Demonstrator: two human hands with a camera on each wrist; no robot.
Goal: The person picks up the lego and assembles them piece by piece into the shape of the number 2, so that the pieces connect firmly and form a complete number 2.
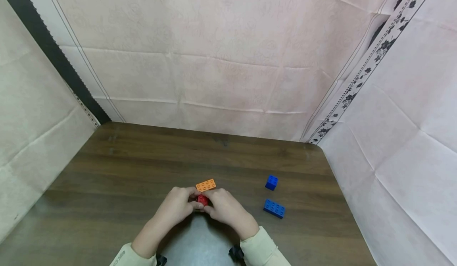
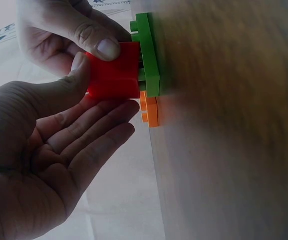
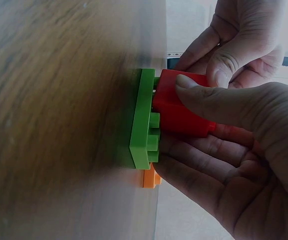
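Both hands meet at a red toy brick (image 1: 202, 199) near the front of the table. My left hand (image 1: 179, 204) holds it from the left, thumb on its face and fingers behind. From the other side my right hand (image 1: 225, 206) pinches the same brick between thumb and fingers. Under the red brick, a flat green brick (image 2: 148, 55) lies on the table, studs up; some studs show in the gap between the two. The hands hide the green piece in the head view. Just beyond the fingers lies a flat orange brick (image 1: 206, 185).
On the right of the wooden table (image 1: 143, 151) stand a small blue brick (image 1: 271, 182) and a longer blue brick (image 1: 274, 209). Pale cloth (image 1: 221, 59) hangs along the table's back and sides. A grey surface (image 1: 198, 242) lies between the forearms.
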